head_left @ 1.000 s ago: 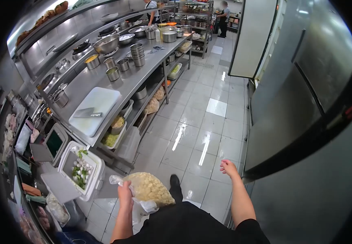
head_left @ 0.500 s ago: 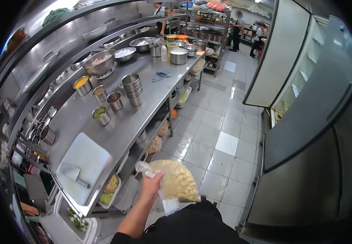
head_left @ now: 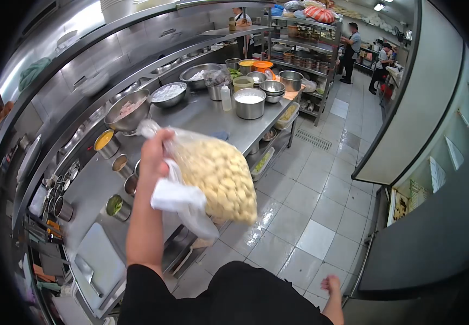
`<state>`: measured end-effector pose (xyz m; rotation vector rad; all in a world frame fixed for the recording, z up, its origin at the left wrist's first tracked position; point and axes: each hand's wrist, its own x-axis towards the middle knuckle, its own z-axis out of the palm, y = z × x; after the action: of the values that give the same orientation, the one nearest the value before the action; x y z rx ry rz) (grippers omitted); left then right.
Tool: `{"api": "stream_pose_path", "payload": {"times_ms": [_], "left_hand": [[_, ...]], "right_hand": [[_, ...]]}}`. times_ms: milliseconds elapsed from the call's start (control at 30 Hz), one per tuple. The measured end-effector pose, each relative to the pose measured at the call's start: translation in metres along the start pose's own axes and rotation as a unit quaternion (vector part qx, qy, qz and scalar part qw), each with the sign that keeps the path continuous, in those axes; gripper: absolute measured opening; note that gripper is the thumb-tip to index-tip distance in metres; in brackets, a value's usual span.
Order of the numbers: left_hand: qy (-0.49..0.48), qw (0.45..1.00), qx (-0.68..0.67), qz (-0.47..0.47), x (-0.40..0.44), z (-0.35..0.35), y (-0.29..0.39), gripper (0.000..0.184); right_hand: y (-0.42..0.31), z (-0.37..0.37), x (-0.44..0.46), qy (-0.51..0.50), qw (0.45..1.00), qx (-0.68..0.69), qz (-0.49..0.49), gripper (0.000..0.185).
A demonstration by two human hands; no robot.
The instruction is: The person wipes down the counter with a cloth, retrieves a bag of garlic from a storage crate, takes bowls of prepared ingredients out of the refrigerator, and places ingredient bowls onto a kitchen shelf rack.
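Observation:
My left hand (head_left: pixel 156 154) grips the gathered neck of a clear plastic bag (head_left: pixel 221 176) full of pale, rounded pieces. The bag hangs in the air over the near edge of the steel table (head_left: pixel 85 203). A white cloth or bag (head_left: pixel 177 197) hangs below the same hand. My right hand (head_left: pixel 330 283) is low at the right, over the tiled floor, small and blurred, with its fingers curled. On the table at the lower left, a cleaver (head_left: pixel 85 269) rests on a white cutting board (head_left: pixel 101 252).
Steel bowls, pots (head_left: pixel 249 104) and a squeeze bottle (head_left: pixel 226 97) stand on the table. An open fridge door (head_left: pixel 402 114) is at the right. A loaded rack (head_left: pixel 305 59) stands behind the table. Several people work at the back, one beside the rack (head_left: pixel 349 53).
My left hand has lifted the bag up and to the left, over the table edge. My right hand has come back into view. The view has moved nearer to the far part of the table.

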<state>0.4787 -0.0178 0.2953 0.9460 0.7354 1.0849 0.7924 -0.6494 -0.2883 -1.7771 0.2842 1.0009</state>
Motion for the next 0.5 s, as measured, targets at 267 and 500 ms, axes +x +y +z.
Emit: {"api": "stream_pose_path", "payload": {"times_ms": [267, 500], "left_hand": [[0.072, 0.973, 0.144, 0.166, 0.293, 0.044, 0.006, 0.012], [0.111, 0.929, 0.289, 0.203, 0.537, 0.018, -0.042, 0.020]], "right_hand": [[-0.197, 0.017, 0.094, 0.071, 0.993, -0.001, -0.094, 0.028], [-0.123, 0.077, 0.051, 0.066, 0.969, -0.022, 0.238, 0.022]]}}
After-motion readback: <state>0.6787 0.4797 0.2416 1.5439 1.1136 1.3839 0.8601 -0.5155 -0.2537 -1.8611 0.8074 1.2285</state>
